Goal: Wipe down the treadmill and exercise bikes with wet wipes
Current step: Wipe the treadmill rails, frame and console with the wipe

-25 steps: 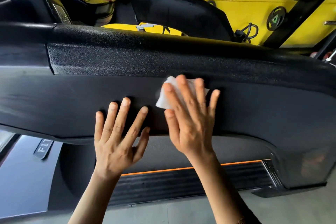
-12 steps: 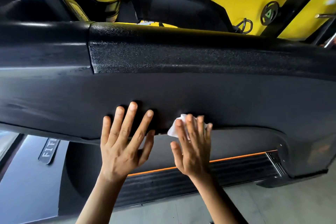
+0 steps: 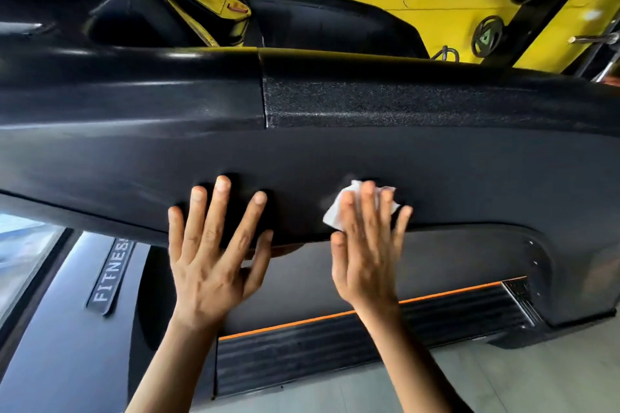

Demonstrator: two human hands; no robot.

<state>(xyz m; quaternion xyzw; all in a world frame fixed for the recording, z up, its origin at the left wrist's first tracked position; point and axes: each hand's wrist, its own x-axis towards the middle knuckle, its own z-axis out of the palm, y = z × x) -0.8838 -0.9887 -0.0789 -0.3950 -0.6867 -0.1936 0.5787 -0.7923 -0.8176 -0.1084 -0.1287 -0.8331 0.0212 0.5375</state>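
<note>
The treadmill (image 3: 469, 278) is black, its broad side panel (image 3: 436, 171) matte and smooth, with a grainy strip along the top on the right. Below it runs a ribbed foot rail (image 3: 335, 342) edged by a thin orange line. A small white wipe (image 3: 335, 215), crumpled, lies pressed against the panel near its lower edge, mostly covered by the straight fingers of the right hand (image 3: 365, 261).

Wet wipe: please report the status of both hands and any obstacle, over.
Left hand flat on black treadmill panel, fingers spread. Right hand presses wet wipe on same panel. No obstacle seen.
</note>
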